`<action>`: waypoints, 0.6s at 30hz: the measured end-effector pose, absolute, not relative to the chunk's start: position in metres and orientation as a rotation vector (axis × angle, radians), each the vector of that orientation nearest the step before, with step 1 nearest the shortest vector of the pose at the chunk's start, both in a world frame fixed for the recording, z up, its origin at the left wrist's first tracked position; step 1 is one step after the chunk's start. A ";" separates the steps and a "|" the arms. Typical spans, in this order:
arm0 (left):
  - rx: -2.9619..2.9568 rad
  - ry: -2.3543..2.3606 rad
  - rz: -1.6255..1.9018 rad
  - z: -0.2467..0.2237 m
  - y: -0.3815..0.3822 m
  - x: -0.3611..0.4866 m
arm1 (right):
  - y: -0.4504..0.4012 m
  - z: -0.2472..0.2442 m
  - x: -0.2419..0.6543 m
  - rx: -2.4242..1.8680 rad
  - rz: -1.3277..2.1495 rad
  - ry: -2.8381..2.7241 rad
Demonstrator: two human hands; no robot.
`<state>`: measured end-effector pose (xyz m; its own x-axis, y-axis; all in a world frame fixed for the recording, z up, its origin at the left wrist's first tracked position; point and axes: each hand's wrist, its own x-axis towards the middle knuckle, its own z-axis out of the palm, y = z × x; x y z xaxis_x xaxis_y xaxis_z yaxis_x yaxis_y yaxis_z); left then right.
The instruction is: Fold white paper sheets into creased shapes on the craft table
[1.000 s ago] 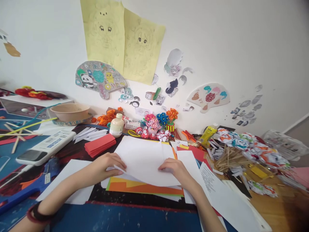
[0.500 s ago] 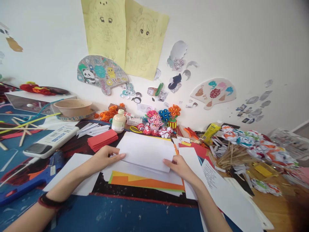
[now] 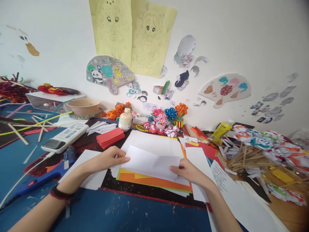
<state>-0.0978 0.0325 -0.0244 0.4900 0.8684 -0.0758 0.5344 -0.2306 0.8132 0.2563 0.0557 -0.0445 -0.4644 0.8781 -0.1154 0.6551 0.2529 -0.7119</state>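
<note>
A folded white paper (image 3: 152,161) is held between both hands, above a stack of white sheets (image 3: 149,140). My left hand (image 3: 113,158) pinches its left end between thumb and fingers. At the right end, my right hand (image 3: 187,168) grips the paper the same way, thumb on top. Orange, yellow and green sheets (image 3: 145,180) stick out below the white ones, over a black mat (image 3: 135,190). Some of my fingers are hidden behind the paper.
On the left lie a blue glue gun (image 3: 48,175), a white power strip (image 3: 65,138) and a red paper stack (image 3: 110,138). A glue bottle (image 3: 125,120) stands behind. Sticks (image 3: 243,158) and a printed sheet (image 3: 231,190) lie at the right.
The held paper now shows as a narrower folded strip, lower over the stack, with more of the white sheets visible behind it. The whole view has shifted slightly. Both hands keep their grip.
</note>
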 end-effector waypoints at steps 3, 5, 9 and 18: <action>1.904 1.227 0.496 -0.027 0.033 -0.098 | 0.058 -0.046 0.256 -1.378 1.052 -2.299; 1.895 1.286 0.491 -0.031 0.034 -0.097 | 0.059 -0.047 0.255 -1.350 1.058 -2.309; 1.930 1.391 0.472 -0.037 0.035 -0.094 | 0.059 -0.049 0.255 -1.379 1.038 -2.334; 2.042 1.442 0.474 -0.033 0.023 -0.093 | 0.054 -0.049 0.254 -1.457 1.190 -2.284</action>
